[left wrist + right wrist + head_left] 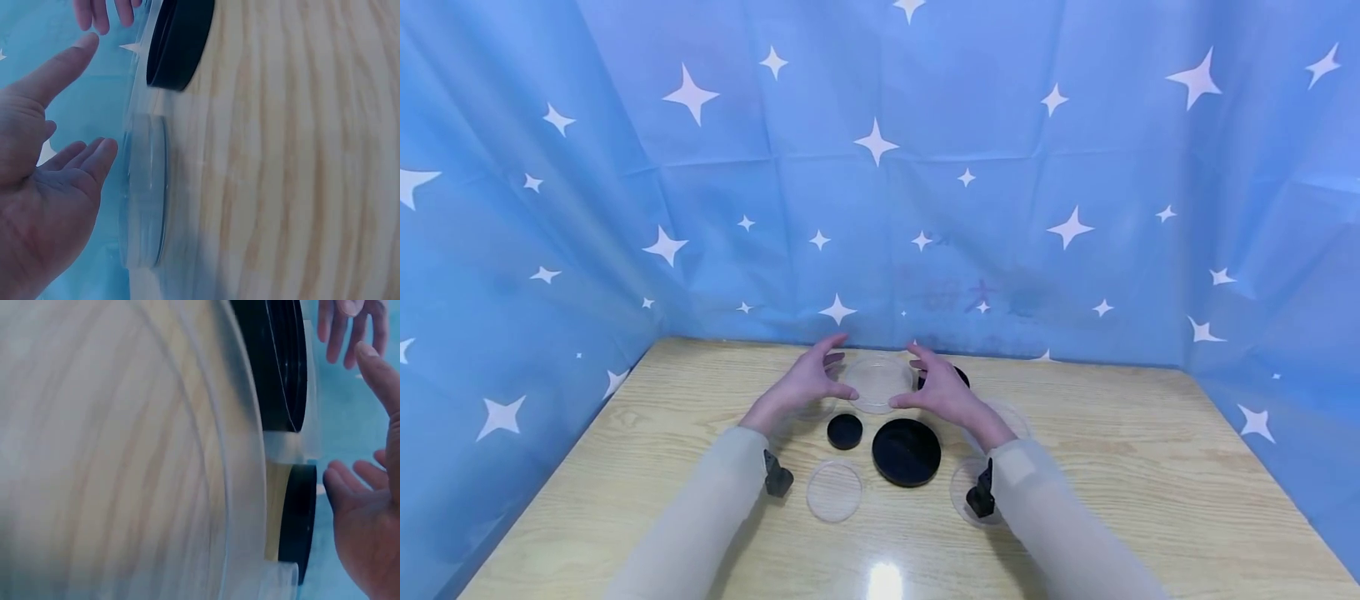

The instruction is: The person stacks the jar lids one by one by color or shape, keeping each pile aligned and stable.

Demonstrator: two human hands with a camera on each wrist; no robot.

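Nearest the camera, two pale sleeves [700, 517] reach forward over the wooden counter [1150, 483], each with a small black wrist camera. Between them, toward the far edge of the counter, sits a clear round dish [877, 382]. The left hand [805, 382] flanks it on one side and the right hand [943, 392] on the other, thumbs at its near rim; the fingers are spread and loose, and whether they actually touch the dish cannot be told. Just in front of the dish lie a small black lid [845, 431] and a large black disc [906, 452]. Nearer still, a clear lid [834, 491] lies flat. A blue star-printed curtain [880, 167] surrounds the counter.
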